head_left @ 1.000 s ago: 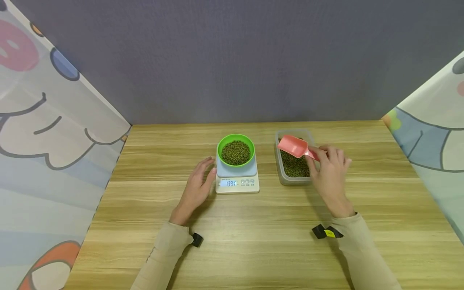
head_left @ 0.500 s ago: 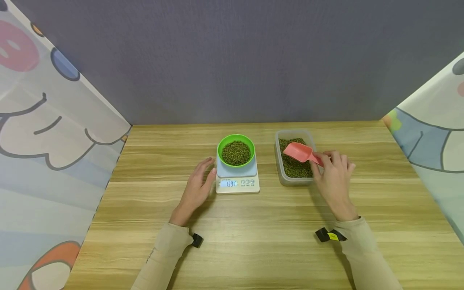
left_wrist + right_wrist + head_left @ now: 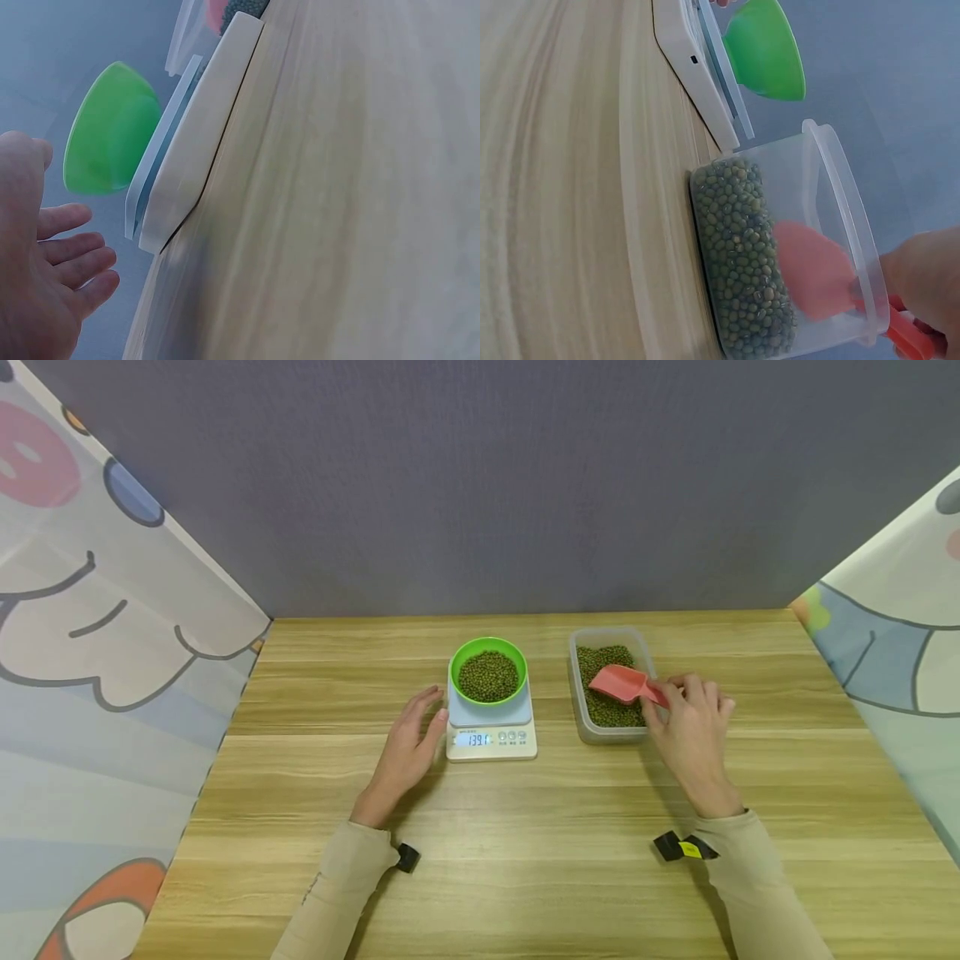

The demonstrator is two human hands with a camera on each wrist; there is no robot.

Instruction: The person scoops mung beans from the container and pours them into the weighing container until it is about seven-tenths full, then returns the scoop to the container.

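My right hand pinches the handle of a pink scoop, whose bowl is down inside a clear plastic box of mung beans. Through the box wall in the right wrist view, the scoop touches the top of the beans. My left hand stays beside a kitchen scale with fingers loosely spread, holding nothing. On the scale sits a green bowl with mung beans in it. The display reads 139.1.
All of this stands on a wooden table. A grey panel rises along the back edge. Patterned cloth walls flank both sides. The scale and the box are a short gap apart.
My right hand has shifted slightly right and toward me, and the scoop has gone lower into the box, onto the beans. The left hand and the reading stay the same.
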